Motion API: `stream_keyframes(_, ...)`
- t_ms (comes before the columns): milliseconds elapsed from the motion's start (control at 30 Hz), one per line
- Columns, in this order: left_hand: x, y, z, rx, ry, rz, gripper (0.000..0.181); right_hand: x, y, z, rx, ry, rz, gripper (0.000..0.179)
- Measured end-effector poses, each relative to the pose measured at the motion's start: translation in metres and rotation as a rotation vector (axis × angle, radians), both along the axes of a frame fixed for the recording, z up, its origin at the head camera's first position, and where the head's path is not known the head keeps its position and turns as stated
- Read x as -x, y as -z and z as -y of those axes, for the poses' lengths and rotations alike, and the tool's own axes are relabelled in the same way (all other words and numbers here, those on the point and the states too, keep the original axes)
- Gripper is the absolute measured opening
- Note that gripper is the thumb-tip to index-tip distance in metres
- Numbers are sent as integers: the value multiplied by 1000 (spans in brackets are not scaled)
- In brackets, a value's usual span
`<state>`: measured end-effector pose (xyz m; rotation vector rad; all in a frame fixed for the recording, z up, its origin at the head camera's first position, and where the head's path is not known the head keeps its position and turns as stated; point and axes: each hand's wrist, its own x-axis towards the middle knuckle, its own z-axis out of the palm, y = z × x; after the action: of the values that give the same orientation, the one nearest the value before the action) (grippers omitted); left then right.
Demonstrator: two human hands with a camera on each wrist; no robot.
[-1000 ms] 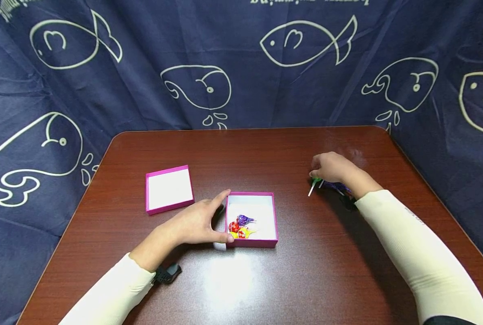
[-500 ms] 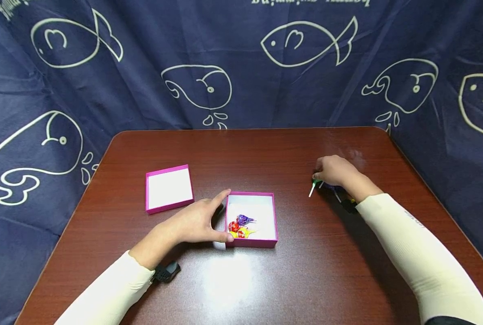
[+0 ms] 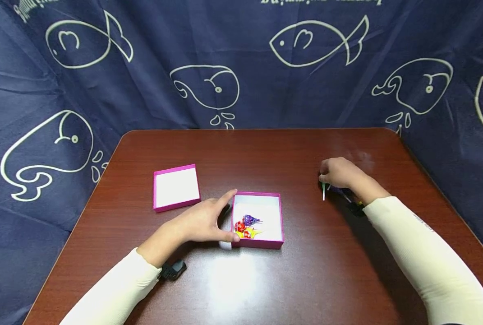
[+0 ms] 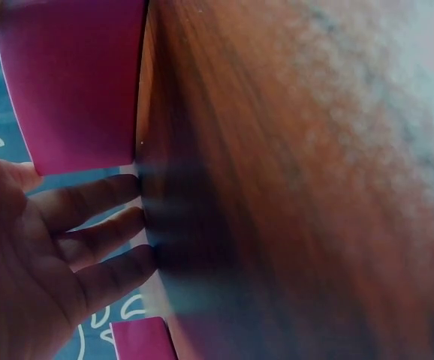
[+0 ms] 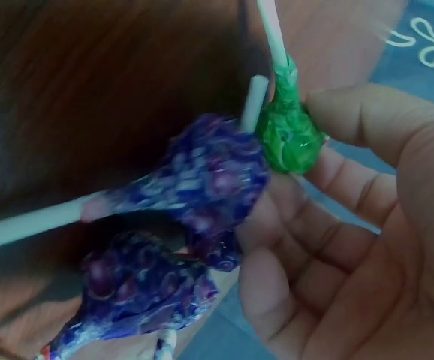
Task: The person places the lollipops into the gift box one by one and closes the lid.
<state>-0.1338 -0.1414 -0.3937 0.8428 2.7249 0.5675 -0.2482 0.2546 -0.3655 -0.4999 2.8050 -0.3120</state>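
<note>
An open pink box (image 3: 281, 216) with a white inside stands mid-table in the head view. Several wrapped lollipops lie in its near left corner: a purple one (image 3: 249, 220), a red one (image 3: 239, 226) and yellow ones (image 3: 249, 233). My left hand (image 3: 202, 221) spans the box's left side, thumb and index finger holding its two corners; the other fingers stretch down to the table in the left wrist view. At the right, my right hand (image 3: 342, 174) pinches a green lollipop (image 5: 290, 139), its white stick pointing away from the palm. Purple lollipops (image 5: 209, 176) lie right beside the fingers.
The pink lid (image 3: 177, 187), white inside, lies on the brown table (image 3: 241, 155) behind and left of the box. A blue cloth (image 3: 249, 104) with fish and whale drawings hangs behind the table. A bit of yellow (image 3: 361, 203) shows below my right wrist.
The whole head view has shifted slightly. The green lollipop's stick has swung from slanted to nearly straight down in view under my right hand. My left hand stays at the box.
</note>
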Motion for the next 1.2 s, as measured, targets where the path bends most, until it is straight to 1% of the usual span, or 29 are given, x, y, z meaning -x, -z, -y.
stream_keyframes(233,0,0,-2,0,2,-4,117,-7,-13,7,176,-11,8,11)
stream_keyframes(367,-1,1,-1,-10,-8,6,117,-13,-19,18,310,2,37,15)
stream_keyframes(467,-3,2,-1,-9,-18,13,117,-20,-26,27,391,5,43,17)
stream_keyframes(567,-3,3,-2,-7,-20,10,117,-26,-34,37,411,-36,-21,16)
stream_keyframes(700,-1,1,-2,-8,-19,0,117,-34,-47,50,410,-116,-110,15)
stream_keyframes(867,-1,1,-2,-8,-17,-4,117,-45,-60,71,412,-208,-150,14)
stream_keyframes(1033,-1,2,-2,-15,-14,-7,118,-52,-67,89,414,-312,-165,14)
stream_keyframes(1200,-1,3,-3,-20,-9,-4,117,-56,-66,105,417,-398,-104,16)
